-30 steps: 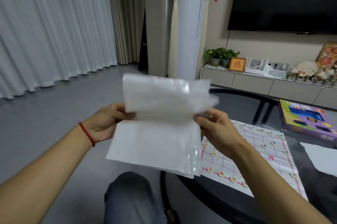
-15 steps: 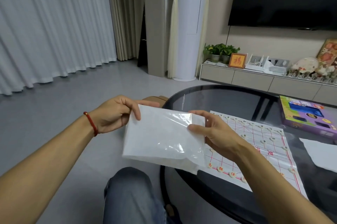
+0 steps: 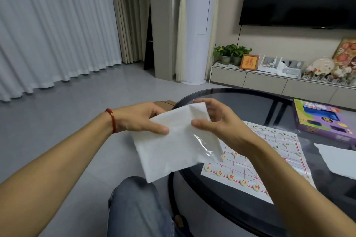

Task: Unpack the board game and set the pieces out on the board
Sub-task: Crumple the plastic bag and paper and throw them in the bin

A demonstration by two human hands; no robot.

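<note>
The left hand (image 3: 140,119) has only its thumb and the back of the hand in view; its fingers lie behind the bag (image 3: 173,146), so the grip reads as a pinch, thumb on top at the bag's upper left edge. The right hand (image 3: 219,123) curls round the bag's upper right corner, fingers at the folded top, thumb pressed on the front. Whether the bag holds anything cannot be told.

The bag is white, flat and folded, with a clear glossy strip along its right side. It is held in the air above the knee (image 3: 134,194), overlapping the table (image 3: 221,204) rim at 9 o'clock of the board (image 3: 269,161).

The board is a white sheet with red grid lines; its near right corner is hidden by the right forearm. Pieces (image 3: 243,182) are pale discs with red or dark marks; about seven red ones show along the near edge, the far ones too small to count. One purple box (image 3: 325,121) lies at 2 o'clock, cut off at the frame edge, and one white sheet (image 3: 339,157) at 3 o'clock, also cut off.
</note>
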